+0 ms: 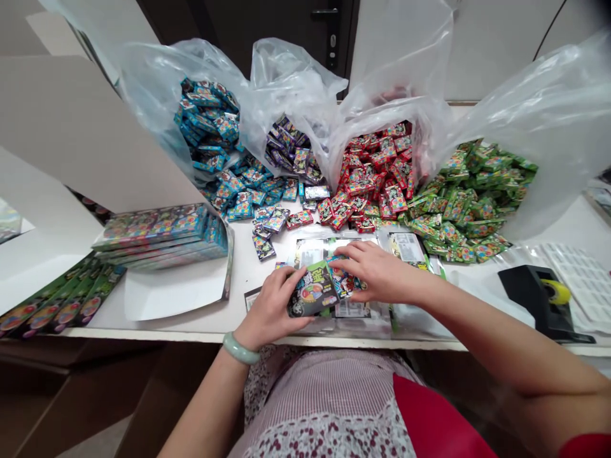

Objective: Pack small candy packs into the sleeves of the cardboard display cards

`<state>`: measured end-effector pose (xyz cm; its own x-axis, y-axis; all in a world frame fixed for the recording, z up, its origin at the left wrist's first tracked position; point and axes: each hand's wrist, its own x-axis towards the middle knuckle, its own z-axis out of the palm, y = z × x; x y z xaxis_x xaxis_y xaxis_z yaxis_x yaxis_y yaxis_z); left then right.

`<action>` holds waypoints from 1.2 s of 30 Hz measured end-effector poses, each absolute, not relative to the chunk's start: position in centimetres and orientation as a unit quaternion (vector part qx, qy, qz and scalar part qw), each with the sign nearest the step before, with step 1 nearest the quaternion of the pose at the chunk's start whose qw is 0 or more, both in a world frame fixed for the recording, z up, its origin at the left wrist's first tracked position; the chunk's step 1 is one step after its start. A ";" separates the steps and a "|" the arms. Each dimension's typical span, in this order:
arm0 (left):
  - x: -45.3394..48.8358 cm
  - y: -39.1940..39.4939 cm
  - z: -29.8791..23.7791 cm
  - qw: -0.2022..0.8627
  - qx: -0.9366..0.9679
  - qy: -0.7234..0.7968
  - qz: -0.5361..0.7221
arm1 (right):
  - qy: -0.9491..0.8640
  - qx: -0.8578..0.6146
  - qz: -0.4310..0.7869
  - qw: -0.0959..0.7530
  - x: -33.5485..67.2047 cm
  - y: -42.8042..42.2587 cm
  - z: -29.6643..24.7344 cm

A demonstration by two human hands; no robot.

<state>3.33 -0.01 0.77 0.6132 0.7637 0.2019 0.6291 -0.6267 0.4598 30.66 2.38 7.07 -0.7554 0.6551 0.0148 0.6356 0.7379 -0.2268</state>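
My left hand (273,306), with a pale green bangle at the wrist, grips a flat black-and-green printed pack (311,294) by its left side. Against the pack's right edge, my right hand (382,272) has its fingers closed on a small blue printed packet (340,278). Clear plastic sleeves with printed sheets (351,310) lie beneath both hands. Just beyond them, a few purple packets (263,247) and red packets (340,216) are scattered on the white table (238,280).
Clear bags at the back spill blue packets (210,121), purple packets (289,146), red packets (375,165) and green packets (477,191). On the left, a white carton (174,296) holds stacked printed boxes (160,229). A black tape dispenser (532,299) and label sheets (580,280) sit right.
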 end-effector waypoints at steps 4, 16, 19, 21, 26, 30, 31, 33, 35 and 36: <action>3.9 0.0 0.9 0.196 0.876 0.396 0.194 | -0.931 -0.329 0.143 0.066 30.8 2.4 6.9; 5.5 -0.7 2.0 0.216 0.823 0.449 0.271 | -0.803 -0.426 0.292 0.295 29.6 0.4 4.3; 7.0 -0.6 2.7 0.268 0.771 0.478 0.324 | -0.720 -0.471 0.391 0.326 29.7 -0.2 4.6; 8.5 -0.5 2.8 0.369 0.703 0.477 0.378 | -0.691 -0.483 0.430 0.323 30.1 -0.2 5.0; 11.6 -1.9 1.3 0.565 0.519 0.433 0.473 | -0.751 -0.470 0.374 0.274 32.4 -0.4 5.8; 11.7 -3.6 -0.2 0.589 0.495 0.441 0.461 | -0.727 -0.462 0.447 0.242 33.2 -1.4 4.8; 11.5 -3.8 -0.4 0.599 0.497 0.435 0.453 | -0.718 -0.461 0.464 0.238 33.2 -1.6 4.5; 11.0 -4.0 -0.5 0.616 0.504 0.417 0.440 | -0.713 -0.451 0.485 0.232 32.8 -1.9 4.1; 10.5 -3.8 -0.3 0.621 0.516 0.400 0.434 | -0.714 -0.450 0.482 0.236 32.2 -1.9 4.0; 10.2 -3.6 -0.2 0.618 0.524 0.397 0.432 | -0.713 -0.457 0.472 0.246 31.9 -1.9 4.0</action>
<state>10.25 -3.62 -0.17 0.3117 0.9495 -0.0368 -0.1185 0.0772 0.9899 31.94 -1.93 4.02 -0.4616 0.8835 -0.0800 0.4188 0.1375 -0.8976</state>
